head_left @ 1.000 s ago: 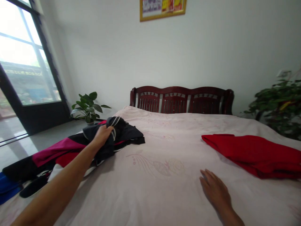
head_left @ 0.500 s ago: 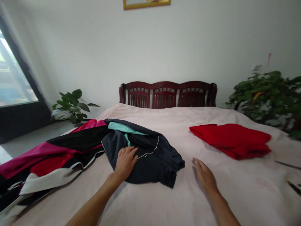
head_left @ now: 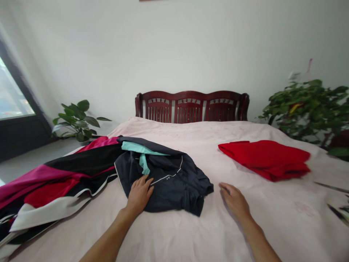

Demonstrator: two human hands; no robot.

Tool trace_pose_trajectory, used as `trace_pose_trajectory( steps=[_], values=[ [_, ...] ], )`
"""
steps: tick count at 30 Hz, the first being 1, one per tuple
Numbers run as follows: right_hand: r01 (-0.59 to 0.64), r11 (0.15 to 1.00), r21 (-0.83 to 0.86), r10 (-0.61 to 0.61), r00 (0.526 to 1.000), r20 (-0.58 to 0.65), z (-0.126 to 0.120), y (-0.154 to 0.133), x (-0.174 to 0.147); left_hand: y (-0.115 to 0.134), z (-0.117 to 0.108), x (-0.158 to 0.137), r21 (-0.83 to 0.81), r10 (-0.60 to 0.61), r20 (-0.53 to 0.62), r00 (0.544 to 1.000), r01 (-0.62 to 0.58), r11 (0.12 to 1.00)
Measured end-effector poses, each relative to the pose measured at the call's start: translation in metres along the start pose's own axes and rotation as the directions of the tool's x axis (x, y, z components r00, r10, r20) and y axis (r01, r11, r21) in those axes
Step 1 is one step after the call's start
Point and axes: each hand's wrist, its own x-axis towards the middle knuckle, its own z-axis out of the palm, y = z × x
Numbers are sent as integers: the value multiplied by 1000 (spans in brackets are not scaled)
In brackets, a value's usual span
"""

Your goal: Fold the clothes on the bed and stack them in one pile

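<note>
A dark navy garment (head_left: 174, 193) with white piping and turquoise parts lies bunched on the pale pink bedsheet (head_left: 177, 236). My left hand (head_left: 139, 193) rests flat on its near left part, the fingers stretched out. To the garment's right, my right hand (head_left: 235, 198) hovers over or touches the sheet, fingers extended and nothing in them; I cannot tell if it makes contact. A folded red cloth item (head_left: 267, 160) lies farther right. Against the navy garment's left side is a heap of black, magenta, red and white clothes (head_left: 62, 178).
A dark red wooden headboard (head_left: 191, 105) stands at the far side by the wall. One leafy plant (head_left: 79, 120) is at the left, and a bushier plant (head_left: 308, 109) at the right. Dark thin objects (head_left: 336, 213) lie at the right edge.
My left hand has slid slightly left and nearer on the navy garment, showing more of its white piping and turquoise part. My right hand has shifted slightly left. The view has tilted down a little.
</note>
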Motion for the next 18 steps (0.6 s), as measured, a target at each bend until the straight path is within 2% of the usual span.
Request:
trace_pose_trajectory(
  steps=[18],
  values=[
    [7,1000,-3,-7,1000,12,-1,-2,2,-3,2,0,-67,5,-16,1000,-6,998]
  ],
)
